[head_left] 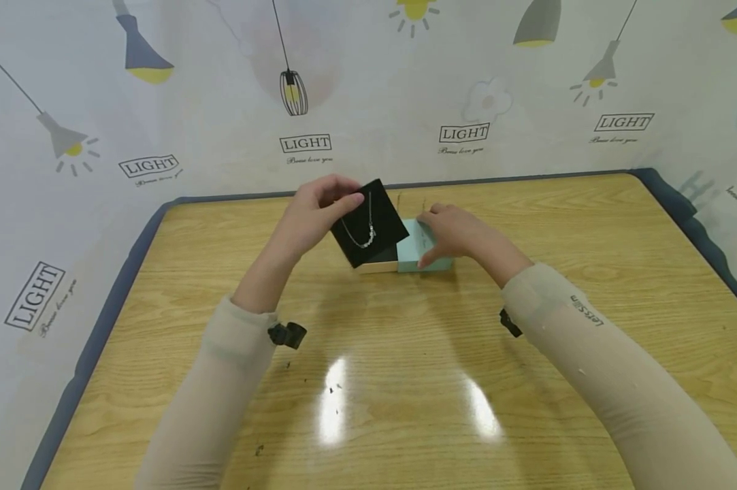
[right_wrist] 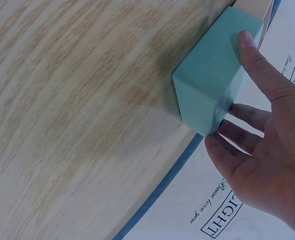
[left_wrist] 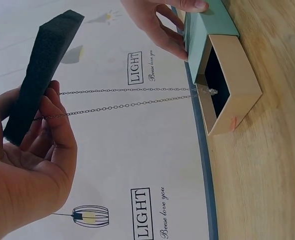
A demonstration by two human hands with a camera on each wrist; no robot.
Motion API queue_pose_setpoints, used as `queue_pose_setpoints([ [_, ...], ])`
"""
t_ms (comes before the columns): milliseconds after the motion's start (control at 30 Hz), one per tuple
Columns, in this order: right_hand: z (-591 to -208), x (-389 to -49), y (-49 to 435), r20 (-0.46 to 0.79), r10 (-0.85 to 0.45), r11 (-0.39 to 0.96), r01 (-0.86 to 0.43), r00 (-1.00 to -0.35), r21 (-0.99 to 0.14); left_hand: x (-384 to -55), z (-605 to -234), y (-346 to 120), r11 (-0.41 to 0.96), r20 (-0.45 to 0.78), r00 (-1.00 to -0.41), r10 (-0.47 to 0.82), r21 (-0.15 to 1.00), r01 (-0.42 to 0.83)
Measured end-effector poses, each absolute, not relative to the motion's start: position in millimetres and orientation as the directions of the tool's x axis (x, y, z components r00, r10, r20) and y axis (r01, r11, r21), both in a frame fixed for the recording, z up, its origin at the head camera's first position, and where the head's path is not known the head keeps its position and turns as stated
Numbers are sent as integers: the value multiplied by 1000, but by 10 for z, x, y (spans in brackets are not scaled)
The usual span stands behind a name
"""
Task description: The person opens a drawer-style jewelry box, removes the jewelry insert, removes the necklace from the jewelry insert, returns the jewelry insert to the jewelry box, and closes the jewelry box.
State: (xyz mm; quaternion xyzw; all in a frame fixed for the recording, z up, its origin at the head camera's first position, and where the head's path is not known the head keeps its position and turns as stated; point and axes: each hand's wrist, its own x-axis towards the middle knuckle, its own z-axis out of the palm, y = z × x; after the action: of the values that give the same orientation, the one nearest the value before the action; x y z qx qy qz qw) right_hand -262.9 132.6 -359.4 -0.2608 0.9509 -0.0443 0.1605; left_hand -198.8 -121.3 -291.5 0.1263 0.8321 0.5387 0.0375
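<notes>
My left hand (head_left: 309, 214) pinches a black foam pad (head_left: 389, 221) between thumb and fingers, tilted above the table. From the pad a silver chain necklace (left_wrist: 112, 107) hangs in two strands; its sparkling pendant part (left_wrist: 212, 91) overlaps the opening of the box in the left wrist view. The jewelry box has a teal sleeve (right_wrist: 210, 62) and a cream drawer (left_wrist: 245, 85) with a dark inside, slid partly out to the left. My right hand (head_left: 460, 235) grips the sleeve, thumb on the near side and fingers on the far side.
The box stands near the far edge of a wood-grain table (head_left: 399, 381). Close behind rises a white wall covering (head_left: 374, 82) printed with lamps and lettering. A dark blue border (head_left: 233, 197) runs along the table's back and sides.
</notes>
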Motion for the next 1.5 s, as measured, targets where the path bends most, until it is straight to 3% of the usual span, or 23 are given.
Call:
queue_pose_setpoints([
  [1500,-3622,-2658,1305,-277,-509,860,-485,-815,-157,-1743,-2769,-1069,389,79,-923,376,891,234],
])
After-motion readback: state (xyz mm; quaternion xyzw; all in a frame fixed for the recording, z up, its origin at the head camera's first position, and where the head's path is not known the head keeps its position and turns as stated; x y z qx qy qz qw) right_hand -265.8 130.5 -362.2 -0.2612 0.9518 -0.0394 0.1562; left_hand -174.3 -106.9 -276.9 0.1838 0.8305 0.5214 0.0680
